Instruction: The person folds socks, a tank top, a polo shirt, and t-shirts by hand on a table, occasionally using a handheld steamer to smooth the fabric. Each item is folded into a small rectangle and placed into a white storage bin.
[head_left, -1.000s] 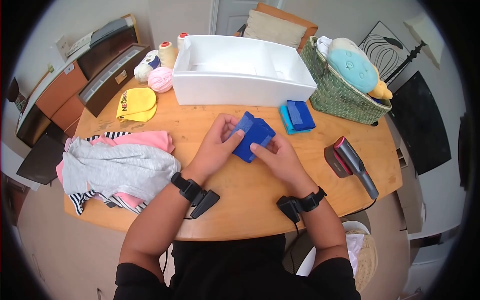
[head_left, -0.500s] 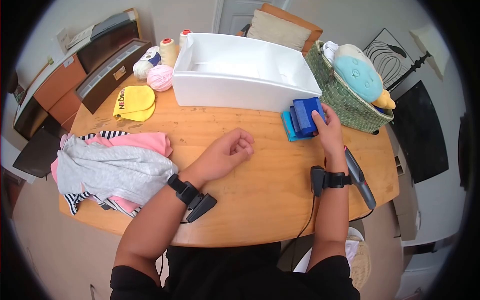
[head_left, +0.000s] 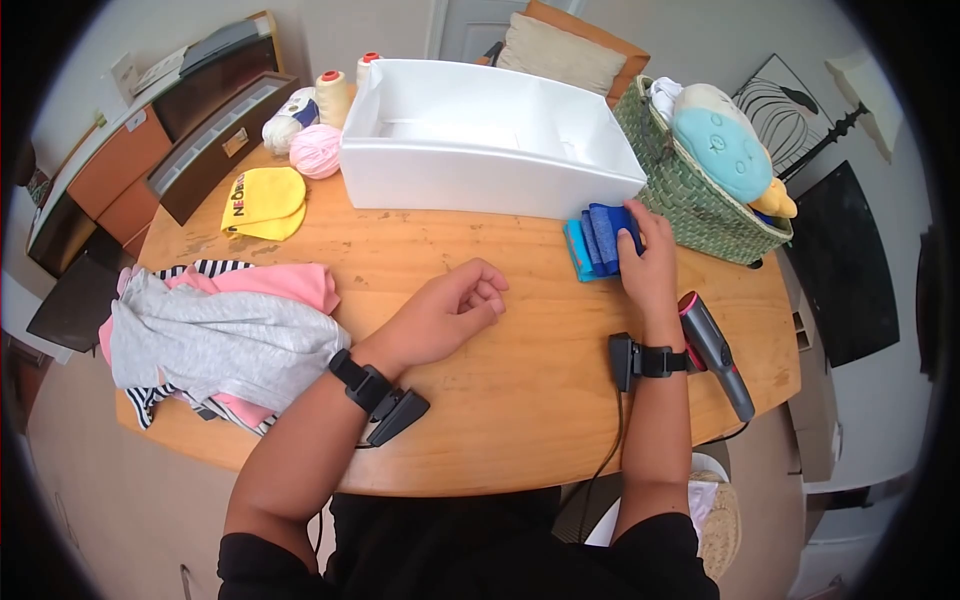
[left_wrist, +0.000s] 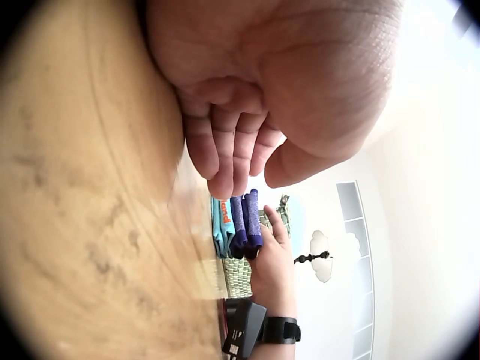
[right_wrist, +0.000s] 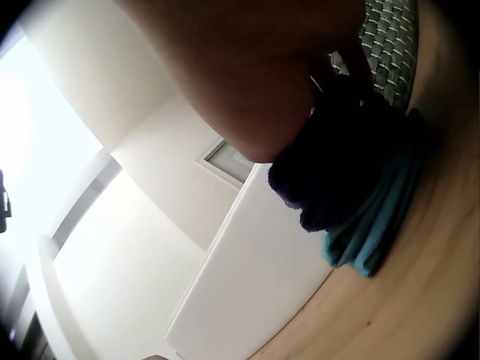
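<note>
My right hand [head_left: 652, 268] holds a folded blue cloth [head_left: 606, 222] on top of the small stack by the white bin's front right corner, thumb on the near side and fingers on the far side. Beneath it lie another folded blue cloth [left_wrist: 238, 223] and a turquoise folded cloth [head_left: 576, 252]; orange lettering shows on the turquoise one in the left wrist view. In the right wrist view the blue cloth [right_wrist: 330, 165] is dark under the hand. My left hand [head_left: 435, 312] rests on the table's middle, fingers loosely curled, holding nothing.
A white bin [head_left: 490, 178] stands at the back, a woven basket [head_left: 690, 200] with plush toys right of it. A hair dryer [head_left: 715, 350] lies at right. Clothes [head_left: 220, 325], a yellow folded cloth [head_left: 262, 200] and yarn [head_left: 315, 152] are at left.
The blue cloth, first in both hands over the table's middle, has gone right onto the stack in my right hand and been lowered. My left hand has let go and stayed near the middle.
</note>
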